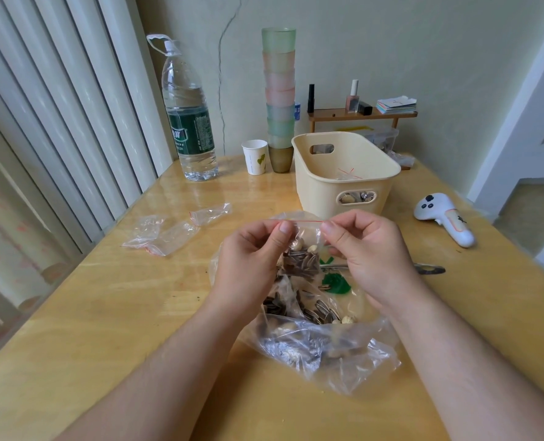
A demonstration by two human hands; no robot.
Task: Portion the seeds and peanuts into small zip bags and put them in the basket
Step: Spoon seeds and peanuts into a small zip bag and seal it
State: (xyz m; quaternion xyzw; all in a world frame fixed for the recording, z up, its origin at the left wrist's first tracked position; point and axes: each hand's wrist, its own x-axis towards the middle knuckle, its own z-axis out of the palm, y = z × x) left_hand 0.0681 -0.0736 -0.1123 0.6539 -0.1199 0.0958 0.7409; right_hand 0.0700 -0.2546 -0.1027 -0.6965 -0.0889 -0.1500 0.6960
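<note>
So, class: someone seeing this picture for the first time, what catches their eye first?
Both hands, left hand and right hand, pinch the red-striped top of a small zip bag of seeds at centre. Behind it stands the cream basket, and a tall stack of pastel cups rises by the wall.

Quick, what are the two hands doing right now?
Left hand: pinching the red zip edge of the small zip bag of seeds and peanuts.
Right hand: pinching the other end of the same edge.
</note>
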